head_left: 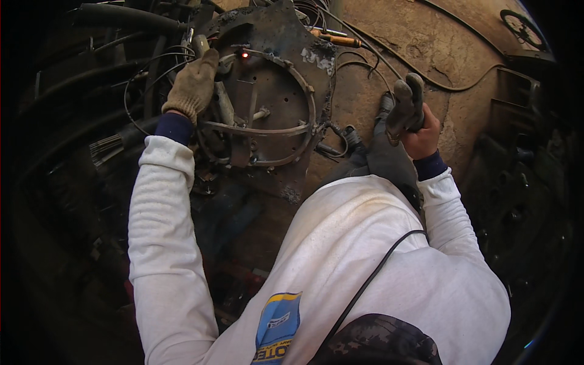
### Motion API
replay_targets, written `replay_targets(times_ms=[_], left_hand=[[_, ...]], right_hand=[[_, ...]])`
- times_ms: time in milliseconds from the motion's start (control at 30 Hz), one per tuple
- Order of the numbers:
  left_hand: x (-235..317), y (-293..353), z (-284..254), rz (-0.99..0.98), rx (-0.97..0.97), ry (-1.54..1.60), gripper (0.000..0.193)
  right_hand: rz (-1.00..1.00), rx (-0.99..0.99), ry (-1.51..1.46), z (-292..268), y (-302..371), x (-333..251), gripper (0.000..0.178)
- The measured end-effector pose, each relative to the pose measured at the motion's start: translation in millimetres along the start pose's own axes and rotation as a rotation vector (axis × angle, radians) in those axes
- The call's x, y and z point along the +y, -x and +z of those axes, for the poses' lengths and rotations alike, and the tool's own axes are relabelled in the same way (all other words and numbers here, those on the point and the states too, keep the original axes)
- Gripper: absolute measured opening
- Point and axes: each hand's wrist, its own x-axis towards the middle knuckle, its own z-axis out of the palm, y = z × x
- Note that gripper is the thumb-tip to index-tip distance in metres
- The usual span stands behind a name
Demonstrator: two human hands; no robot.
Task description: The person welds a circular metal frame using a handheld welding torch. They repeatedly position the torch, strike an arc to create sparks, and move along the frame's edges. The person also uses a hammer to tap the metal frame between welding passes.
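My left hand [193, 86], in a knitted tan glove, is at the left side of a round metal frame. Its fingers curl by a short greyish cylindrical piece [201, 45]; what they grip is largely hidden. The frame [311, 106] is a ring of bars with crosspieces, lying on a dark steel plate [289, 33]. A small spot on the ring's upper part glows red-orange [245, 55]. My right hand [423, 135], bare, is closed around a dark grey, two-lobed thing [404, 109] whose kind I cannot make out, held apart from the frame.
Cables [450, 89] run across the brown floor [389, 21]. An orange-handled tool [340, 40] lies at the plate's far edge. Thin rods [108, 148] and dark metal bars lie at left. My shoes [351, 137] are beside the plate. A wheel [522, 29] is at the far right.
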Motion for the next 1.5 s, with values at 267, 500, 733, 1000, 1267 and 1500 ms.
replay_targets(times_ms=[267, 500, 733, 1000, 1267, 1500], left_hand=[[5.8, 3.3, -1.2, 0.034, 0.011, -0.009, 0.062], [-3.4, -0.7, 1.8, 0.076, 0.033, -0.014, 0.061], [-2.6, 0.8, 0.6, 0.084, 0.028, -0.016, 0.061], [12.6, 5.8, -3.9, 0.017, -0.013, -0.033, 0.064], [20.0, 8.3, -5.6, -0.032, -0.041, -0.077, 0.066], [13.4, 2.5, -1.8, -0.023, -0.042, -0.089, 0.060]], right_hand=[[0.021, 0.006, -0.005, -4.3, 2.7, 1.2, 0.025], [0.017, -0.007, 0.015, -6.2, 3.3, -0.1, 0.026], [0.005, -0.001, 0.028, -5.4, 4.1, 0.8, 0.028], [0.019, 0.001, 0.017, -5.5, 2.8, 0.2, 0.027], [0.006, 0.042, -0.043, 6.5, -9.0, -2.2, 0.028], [-0.138, -0.024, -0.060, 5.8, -86.9, -27.8, 0.035]])
